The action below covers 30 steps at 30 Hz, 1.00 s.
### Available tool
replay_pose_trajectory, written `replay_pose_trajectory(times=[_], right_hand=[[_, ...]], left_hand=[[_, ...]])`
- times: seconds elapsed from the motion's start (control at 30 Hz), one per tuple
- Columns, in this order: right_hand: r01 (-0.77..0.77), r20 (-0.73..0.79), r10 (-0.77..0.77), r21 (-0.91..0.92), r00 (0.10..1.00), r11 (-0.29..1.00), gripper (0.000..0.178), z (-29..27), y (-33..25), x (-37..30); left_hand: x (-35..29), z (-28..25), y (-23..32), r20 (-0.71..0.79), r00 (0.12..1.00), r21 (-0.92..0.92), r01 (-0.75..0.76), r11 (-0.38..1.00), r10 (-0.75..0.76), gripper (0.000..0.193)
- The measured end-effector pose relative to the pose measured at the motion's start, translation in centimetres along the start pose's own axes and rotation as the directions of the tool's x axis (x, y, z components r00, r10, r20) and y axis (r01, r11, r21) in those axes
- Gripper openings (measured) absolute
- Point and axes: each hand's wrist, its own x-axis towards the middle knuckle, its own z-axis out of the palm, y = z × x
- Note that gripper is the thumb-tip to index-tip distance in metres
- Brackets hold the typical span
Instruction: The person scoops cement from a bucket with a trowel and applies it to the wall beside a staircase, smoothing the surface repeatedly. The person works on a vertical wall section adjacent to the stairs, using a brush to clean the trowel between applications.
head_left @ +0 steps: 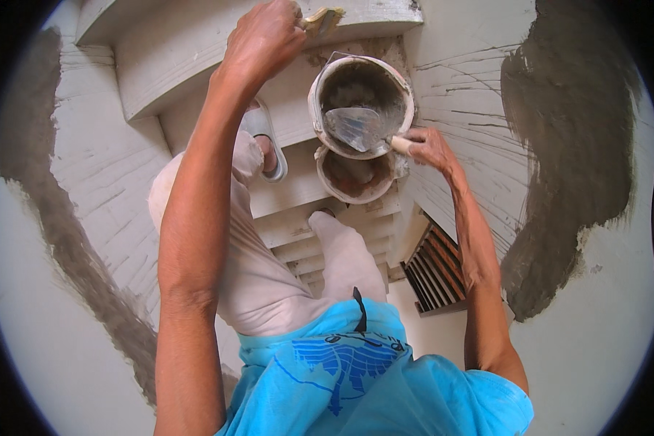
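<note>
Left hand [265, 43], 11 o'clock, grips brush [324, 22]; right hand [432, 150], 2 o'clock, trowel [354, 128] by handle [400, 144]. I judge trowel light, stiff; best held there.

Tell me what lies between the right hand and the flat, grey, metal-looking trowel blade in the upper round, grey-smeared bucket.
In the head view, the pale, rounded, wooden-looking trowel handle spans from the right hand to the blade, crossing the bucket's rim.

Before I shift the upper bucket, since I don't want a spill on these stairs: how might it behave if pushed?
The upper bucket will likely keep its shape, given its round rim. Grey material inside may add weight. On these stairs, it could tip if pushed.
</note>
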Motion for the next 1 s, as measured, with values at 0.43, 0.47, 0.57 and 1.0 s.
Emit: replay_pose_trajectory(times=[0.43,0.47,0.57,1.0], right_hand=[[0.222,-0.41,-0.065,0.347,0.91,0.911,0.065,9.2,-1.9,-8.1],[0.228,-0.443,-0.065,0.326,0.894,0.917,0.065,9.3,-2.3,-8.2],[0.197,-0.521,-0.011,0.303,0.853,0.932,0.055,8.4,-4.3,-8.3],[0.346,-0.781,-0.074,0.188,0.621,0.919,0.035,4.3,-8.3,-7.2]], left_hand=[[0.1,-1.2,0.6,-0.09,0.987,-0.036,0.129,0.991,-0.132,0.019],[0.3,-1.3,1.0,-0.06,0.984,-0.036,0.165,0.986,-0.167,0.02],[0.7,-1.5,1.7,-0.049,0.979,-0.045,0.197,0.979,-0.199,0.02],[1.1,-0.1,1.7,-0.005,0.987,-0.048,0.159,0.986,-0.159,0.021]])
